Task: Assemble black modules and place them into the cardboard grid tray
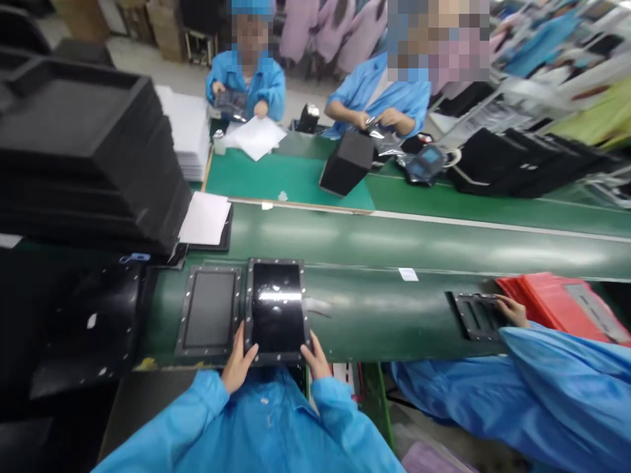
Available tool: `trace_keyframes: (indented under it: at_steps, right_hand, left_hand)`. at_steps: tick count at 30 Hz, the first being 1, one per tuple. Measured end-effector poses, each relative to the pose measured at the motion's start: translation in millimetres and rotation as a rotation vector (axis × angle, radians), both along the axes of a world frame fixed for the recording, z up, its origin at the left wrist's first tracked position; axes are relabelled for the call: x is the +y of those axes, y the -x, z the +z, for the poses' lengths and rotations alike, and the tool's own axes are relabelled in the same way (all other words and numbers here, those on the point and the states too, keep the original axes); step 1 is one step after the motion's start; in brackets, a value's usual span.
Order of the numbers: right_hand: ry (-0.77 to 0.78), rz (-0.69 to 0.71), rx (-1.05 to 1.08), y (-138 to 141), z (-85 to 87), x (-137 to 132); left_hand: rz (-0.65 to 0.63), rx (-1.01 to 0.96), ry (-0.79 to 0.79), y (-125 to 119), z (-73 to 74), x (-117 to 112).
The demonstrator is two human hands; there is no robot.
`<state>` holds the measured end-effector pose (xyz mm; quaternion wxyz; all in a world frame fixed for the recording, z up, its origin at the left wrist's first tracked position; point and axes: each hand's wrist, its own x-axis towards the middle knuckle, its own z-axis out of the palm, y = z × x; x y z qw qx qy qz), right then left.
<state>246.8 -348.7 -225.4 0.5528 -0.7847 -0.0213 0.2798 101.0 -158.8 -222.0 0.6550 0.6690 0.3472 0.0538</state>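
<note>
Glossy black rectangular panel sits in a dark studded metal frame on the curved green conveyor belt, at lower centre of the frame, just above the person's blue-sleeved forearms. The left hand and right hand meet the frame's lower corners from either side, their fingers narrowly together and holding its edges. Just left of it lies a matching studded frame with a dull grey panel. At lower right, a co-worker's hand rests on a dark slotted metal plate beside a red plastic tray. A tall stack of black moulded trays fills the upper left. Beyond the belt, two blue-smocked co-workers handle shiny film over a green work mat.
</note>
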Motion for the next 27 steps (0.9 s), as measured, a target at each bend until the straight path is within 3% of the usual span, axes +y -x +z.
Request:
trace_keyframes:
  at_steps: [3,5,8,11,14,20,24,27]
  right_hand:
    - [-0.082,0.053,0.082,-0.8,-4.7,-2.4]
    - [-0.133,0.145,0.138,-14.7,-4.2,8.6]
    - [-0.135,0.272,0.119,-64.5,7.6,55.0]
    - [-0.105,0.294,0.000,-125.9,31.9,119.2]
    - [-0.106,0.309,-0.035,-161.4,48.4,161.3]
    - [-0.117,0.255,-0.013,-156.0,41.5,163.6]
    - [-0.176,0.177,0.057,-154.1,41.4,172.0]
    - [-0.180,0.115,0.082,-158.8,48.7,180.5]
  left_hand:
    - [0.131,0.026,-0.010,9.0,-5.6,-2.5]
    - [0.153,0.047,0.006,-1.8,-5.8,11.9]
    - [0.180,0.050,-0.023,-53.4,4.5,59.8]
    - [0.253,0.076,-0.064,-120.6,28.9,113.0]
    - [0.292,0.100,-0.063,-159.5,47.0,139.4]
    - [0.222,0.149,-0.110,-152.5,41.6,136.9]
    - [0.195,0.223,-0.189,-151.7,38.3,154.1]
    - [0.150,0.270,-0.249,-156.1,44.2,161.7]
